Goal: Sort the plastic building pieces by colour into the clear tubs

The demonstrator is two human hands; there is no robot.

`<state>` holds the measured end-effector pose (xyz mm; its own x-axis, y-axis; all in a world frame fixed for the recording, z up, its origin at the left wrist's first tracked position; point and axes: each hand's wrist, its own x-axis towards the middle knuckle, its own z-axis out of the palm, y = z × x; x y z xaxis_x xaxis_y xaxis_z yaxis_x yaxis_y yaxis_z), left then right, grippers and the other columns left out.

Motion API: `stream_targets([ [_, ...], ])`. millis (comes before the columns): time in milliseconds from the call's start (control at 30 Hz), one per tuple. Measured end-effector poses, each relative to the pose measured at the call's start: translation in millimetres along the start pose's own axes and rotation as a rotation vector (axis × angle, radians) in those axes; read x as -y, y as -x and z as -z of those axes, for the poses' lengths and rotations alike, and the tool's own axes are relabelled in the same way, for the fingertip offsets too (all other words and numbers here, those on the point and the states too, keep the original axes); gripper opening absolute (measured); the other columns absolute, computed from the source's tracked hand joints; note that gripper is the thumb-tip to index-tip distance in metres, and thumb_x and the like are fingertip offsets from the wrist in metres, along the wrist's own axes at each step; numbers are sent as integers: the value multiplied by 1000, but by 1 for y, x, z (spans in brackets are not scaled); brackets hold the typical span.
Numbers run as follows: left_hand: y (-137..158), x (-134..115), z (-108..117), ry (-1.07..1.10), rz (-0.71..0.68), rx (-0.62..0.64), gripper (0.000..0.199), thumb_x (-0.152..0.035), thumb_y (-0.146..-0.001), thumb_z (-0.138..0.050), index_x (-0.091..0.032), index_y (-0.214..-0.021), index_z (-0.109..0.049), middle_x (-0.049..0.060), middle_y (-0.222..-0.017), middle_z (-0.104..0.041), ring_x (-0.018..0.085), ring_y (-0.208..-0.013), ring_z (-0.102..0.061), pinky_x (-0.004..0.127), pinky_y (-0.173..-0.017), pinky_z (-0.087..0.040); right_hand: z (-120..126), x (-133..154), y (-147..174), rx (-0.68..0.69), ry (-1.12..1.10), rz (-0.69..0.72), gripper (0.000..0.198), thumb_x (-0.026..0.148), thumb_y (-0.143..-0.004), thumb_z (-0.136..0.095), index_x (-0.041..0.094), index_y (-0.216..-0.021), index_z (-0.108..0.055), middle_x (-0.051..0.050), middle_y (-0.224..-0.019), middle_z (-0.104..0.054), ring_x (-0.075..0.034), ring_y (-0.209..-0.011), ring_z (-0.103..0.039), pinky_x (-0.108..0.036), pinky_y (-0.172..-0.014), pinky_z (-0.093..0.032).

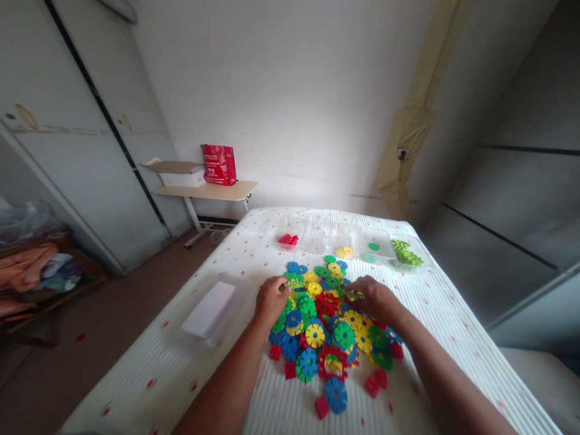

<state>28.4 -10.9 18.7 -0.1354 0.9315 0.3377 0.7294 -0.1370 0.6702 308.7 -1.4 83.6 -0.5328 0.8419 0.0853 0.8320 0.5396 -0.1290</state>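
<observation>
A heap of plastic building pieces lies on the bed-like surface: blue notched discs point(335, 395), yellow notched discs point(314, 334), green notched discs point(344, 334) and red square pieces point(327, 306). At the heap's left edge, my left hand point(270, 298) is closed on a light green piece point(295, 281) between thumb and fingers. My right hand point(375, 297) reaches over the right side from above, its fingers pinched round another light green piece point(353, 296), partly hidden by the fingers.
Along the far side stand clear plastic boxes holding red pieces point(289, 240), yellow pieces point(344, 252), a green disc point(373, 246) and light green pieces point(408, 254). A clear lidded box point(209, 309) lies at left. Behind it, a small table point(217, 191) carries a red bag point(219, 164).
</observation>
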Motion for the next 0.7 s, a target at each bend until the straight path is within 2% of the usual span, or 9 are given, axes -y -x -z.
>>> stream_targets([
  [133,3,-3,-1,292,64,-25,26,-25,-72,-55,-18,-95,-66,5,-90,-68,17,-80,-61,27,-74,-46,7,5,1,-77,102,-29,24,20,-86,-43,21,-90,-67,-6,-84,-65,-18,-84,-58,-24,-68,-43],
  [200,4,-9,0,440,118,15,31,-28,-72,-57,-17,-99,-64,5,-86,-68,16,-76,-61,26,-68,-46,7,11,0,-156,85,-37,25,27,-88,-42,23,-96,-66,-5,-85,-66,-17,-83,-59,-23,-67,-42],
  [333,8,-24,1,684,214,151,35,-29,-68,-61,-15,-100,-60,-2,-68,-62,9,-53,-54,20,-50,-42,2,32,-6,-252,-2,-66,32,35,-91,-37,25,-108,-62,-4,-84,-68,-14,-73,-62,-21,-62,-41],
  [500,11,-34,1,774,274,271,25,-28,-67,-60,-14,-88,-58,-5,-57,-56,7,-44,-49,17,-42,-37,-3,60,-14,-251,-18,5,34,33,-92,-35,25,-114,-60,-6,-84,-66,-13,-66,-61,-20,-56,-39],
  [700,12,-39,2,867,301,315,29,-31,-72,-55,-14,-95,-57,-2,-60,-60,11,-53,-59,24,-53,-48,-16,74,-17,-194,74,31,30,30,-92,-34,24,-105,-60,-5,-82,-63,-12,-61,-57,-20,-51,-36],
])
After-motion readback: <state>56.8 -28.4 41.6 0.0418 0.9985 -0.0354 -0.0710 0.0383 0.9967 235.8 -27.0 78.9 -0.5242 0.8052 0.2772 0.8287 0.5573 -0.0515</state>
